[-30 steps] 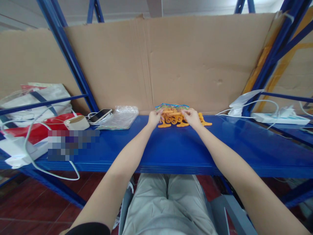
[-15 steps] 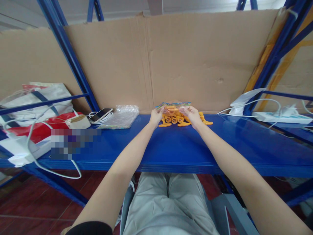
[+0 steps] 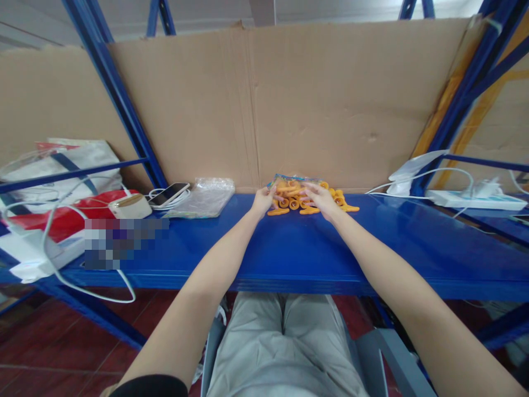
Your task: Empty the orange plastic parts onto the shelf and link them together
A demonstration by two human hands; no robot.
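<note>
Basically, a cardboard panel (image 3: 330, 99) fills 12 o'clock, behind the blue shelf (image 3: 306, 253). At 9 o'clock, a pixelated patch (image 3: 119, 242) masks whatever lies there. White power strip (image 3: 475, 199) at 3, a plastic-wrapped packet (image 3: 202, 197) at 9, contents unreadable. Clear bag (image 3: 289, 178) with coloured edge is just off centre toward 1 o'clock, partly hidden by hands. Person's left hand (image 3: 263, 202) pinches its 9 o'clock end, fingertips hard to see. Right hand (image 3: 321, 199) has fingers spread over the heap; cannot tell if they grip. Orange pieces (image 3: 294, 204) heap on the shelf, just 3 o'clock of centre, some covered, uncountable.
</note>
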